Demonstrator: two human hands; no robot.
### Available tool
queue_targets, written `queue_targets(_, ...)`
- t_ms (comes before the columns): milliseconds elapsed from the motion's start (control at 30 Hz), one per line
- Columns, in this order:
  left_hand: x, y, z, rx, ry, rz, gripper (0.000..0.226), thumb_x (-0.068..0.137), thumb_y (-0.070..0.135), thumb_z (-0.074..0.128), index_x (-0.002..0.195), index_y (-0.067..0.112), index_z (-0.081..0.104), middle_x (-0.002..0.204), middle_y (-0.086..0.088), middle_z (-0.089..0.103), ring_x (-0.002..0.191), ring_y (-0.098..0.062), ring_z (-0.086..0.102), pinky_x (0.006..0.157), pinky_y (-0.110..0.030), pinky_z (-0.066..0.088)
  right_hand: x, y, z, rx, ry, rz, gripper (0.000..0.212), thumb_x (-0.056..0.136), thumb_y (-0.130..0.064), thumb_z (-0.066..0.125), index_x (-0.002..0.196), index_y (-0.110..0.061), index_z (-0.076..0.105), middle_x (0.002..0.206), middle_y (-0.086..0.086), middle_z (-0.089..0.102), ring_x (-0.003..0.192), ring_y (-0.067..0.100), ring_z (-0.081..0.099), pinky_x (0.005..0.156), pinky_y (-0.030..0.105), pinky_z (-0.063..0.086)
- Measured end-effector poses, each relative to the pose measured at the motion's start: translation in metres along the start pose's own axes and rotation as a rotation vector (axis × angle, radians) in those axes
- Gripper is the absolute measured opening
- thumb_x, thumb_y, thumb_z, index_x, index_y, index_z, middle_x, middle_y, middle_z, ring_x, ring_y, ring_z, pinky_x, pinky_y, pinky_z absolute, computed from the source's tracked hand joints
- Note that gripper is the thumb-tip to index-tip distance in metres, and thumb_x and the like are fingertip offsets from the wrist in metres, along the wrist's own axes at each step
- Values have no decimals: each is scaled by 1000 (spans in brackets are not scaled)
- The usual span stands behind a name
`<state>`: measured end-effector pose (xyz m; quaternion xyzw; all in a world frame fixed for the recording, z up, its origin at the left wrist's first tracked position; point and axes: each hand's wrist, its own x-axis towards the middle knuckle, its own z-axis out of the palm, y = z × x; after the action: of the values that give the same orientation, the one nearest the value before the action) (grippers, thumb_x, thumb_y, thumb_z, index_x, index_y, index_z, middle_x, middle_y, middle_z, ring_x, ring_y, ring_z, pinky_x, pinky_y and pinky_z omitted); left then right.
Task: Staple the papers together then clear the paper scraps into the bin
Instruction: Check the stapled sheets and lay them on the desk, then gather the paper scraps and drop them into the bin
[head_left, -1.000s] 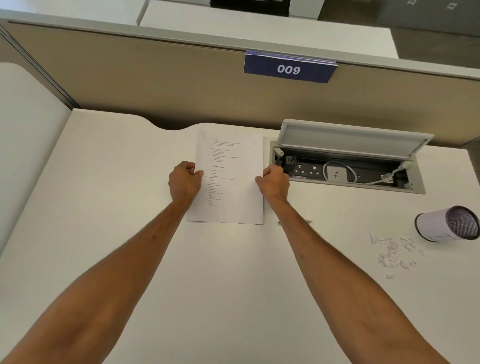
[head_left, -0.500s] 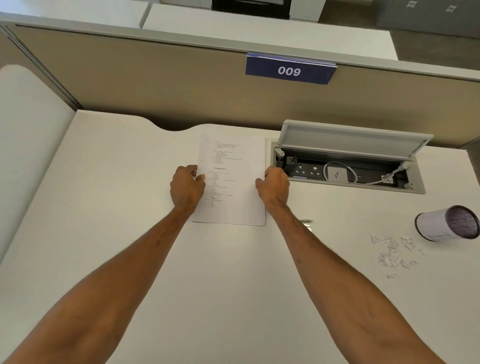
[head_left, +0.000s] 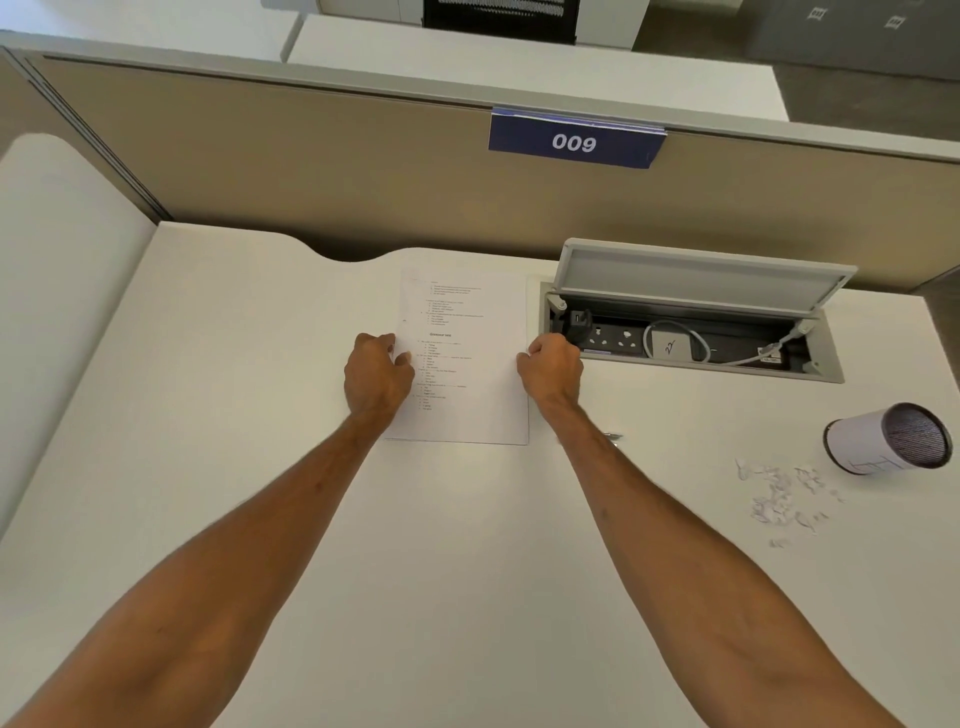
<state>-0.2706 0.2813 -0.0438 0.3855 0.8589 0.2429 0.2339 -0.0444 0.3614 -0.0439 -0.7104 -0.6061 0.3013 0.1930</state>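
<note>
1. The white desk (head_left: 260, 519) has an open box (head_left: 691, 338) with plugs and a cable inside.
2. Left hand (head_left: 375, 375) and right hand (head_left: 551, 370) each pinch a side of the papers (head_left: 467, 364).
3. The bin (head_left: 888, 439) lies tipped over; paper scraps (head_left: 779, 499) sit just beside it.

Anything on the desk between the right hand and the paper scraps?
Head view: a small metallic object lies beside the right forearm, too small to identify. Otherwise bare desk runs from right hand to paper scraps.

Two hands (head_left: 378, 374), one paper stack (head_left: 467, 358), one bin (head_left: 888, 439) (tipped over), many scraps (head_left: 779, 501)
</note>
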Motion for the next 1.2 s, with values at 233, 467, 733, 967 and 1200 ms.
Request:
queue_targets(233, -11, -4, -5, 16, -48, 0, 52, 105, 27, 70, 151, 6, 61, 151, -15, 59, 130, -40, 67, 110, -49, 53, -6, 2, -7, -32, -132, -4, 10, 87, -2, 69, 96, 1, 71, 93, 12, 71, 84, 27, 66, 69, 28, 47)
queue_targets(467, -45, -7, -18, 55, -6, 31, 51, 109, 26, 61, 157, 10, 54, 156, -16, 52, 140, -40, 57, 109, -57, 51, -39, 10, -18, 4, -147, -86, 31, 89, -7, 68, 120, -5, 71, 113, 8, 72, 103, 26, 67, 86, 32, 53)
queue_targets(733, -132, -23, -2, 205, 30, 322, 39, 109, 21, 58, 147, 11, 62, 146, -14, 63, 138, -39, 53, 98, -55, 56, -133, 40, -35, -96, -148, -398, 38, 94, -13, 67, 133, -17, 67, 126, -1, 66, 112, 23, 68, 87, 38, 57)
queue_targets(967, -209, -10, 35, 218, -55, 482, 38, 106, 13, 61, 144, 12, 65, 141, -13, 67, 137, -38, 55, 105, -53, 53, -198, 105, -73, -112, -167, -396, 35, 96, -16, 63, 129, -24, 70, 131, -9, 65, 118, 19, 66, 94, 42, 56)
queue_targets(1200, -272, 39, 86, 228, -90, 694, 39, 104, 8, 64, 142, 14, 66, 137, -8, 69, 132, -35, 60, 98, -50, 57, -212, 185, -135, -98, -69, -369, 33, 95, -12, 62, 125, -24, 72, 128, -9, 67, 116, 17, 67, 92, 40, 57)
